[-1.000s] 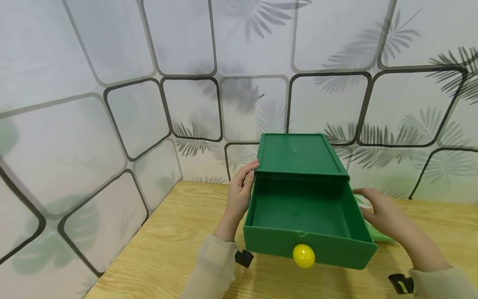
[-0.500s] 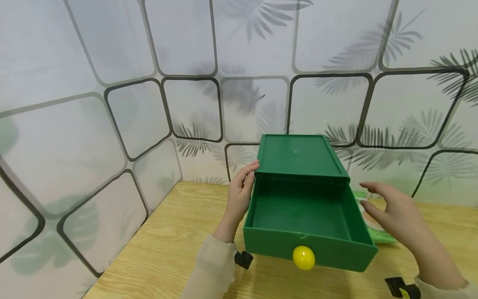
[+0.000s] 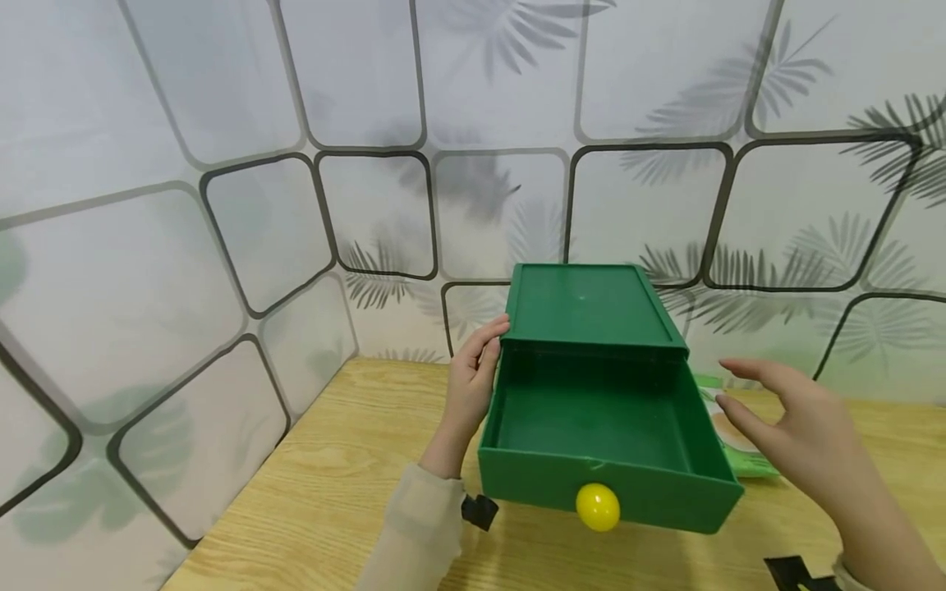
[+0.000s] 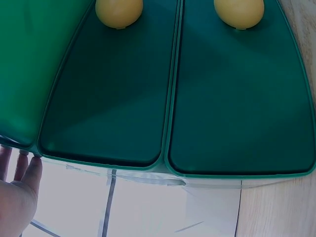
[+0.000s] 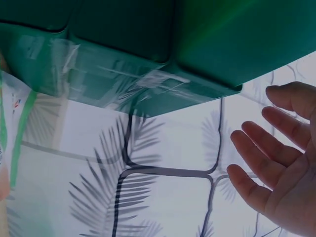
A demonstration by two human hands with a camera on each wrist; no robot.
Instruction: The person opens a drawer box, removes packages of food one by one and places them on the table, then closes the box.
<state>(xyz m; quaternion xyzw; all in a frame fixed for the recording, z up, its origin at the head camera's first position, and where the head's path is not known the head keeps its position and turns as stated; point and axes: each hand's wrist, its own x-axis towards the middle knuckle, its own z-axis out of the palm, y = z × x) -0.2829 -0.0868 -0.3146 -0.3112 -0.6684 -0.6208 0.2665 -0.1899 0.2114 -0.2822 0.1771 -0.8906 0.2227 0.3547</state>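
A green plastic drawer cabinet (image 3: 584, 305) stands on the table, its top drawer (image 3: 535, 472) pulled out and the green floor showing inside. That drawer has a round yellow knob (image 3: 598, 507). Below it, in the left wrist view, are two closed drawer fronts (image 4: 108, 94) with yellow knobs (image 4: 240, 12). My left hand (image 3: 469, 386) rests against the cabinet's left side, fingers extended. My right hand (image 3: 805, 431) hovers off the right side with fingers spread and loosely bent, holding nothing. Clear tape (image 5: 148, 81) covers part of the cabinet's side in the right wrist view.
A green and white packet (image 3: 750, 464) lies on the table right of the cabinet, partly hidden by the drawer and my right hand. The wood-grain table (image 3: 332, 468) meets a patterned wall covering (image 3: 502, 213) behind the cabinet. Black straps (image 3: 480, 510) sit at the wrists.
My right hand has moved away from the cabinet's right side, to the right, and more of the packet shows. The left hand and the pulled-out drawer stay as they were.
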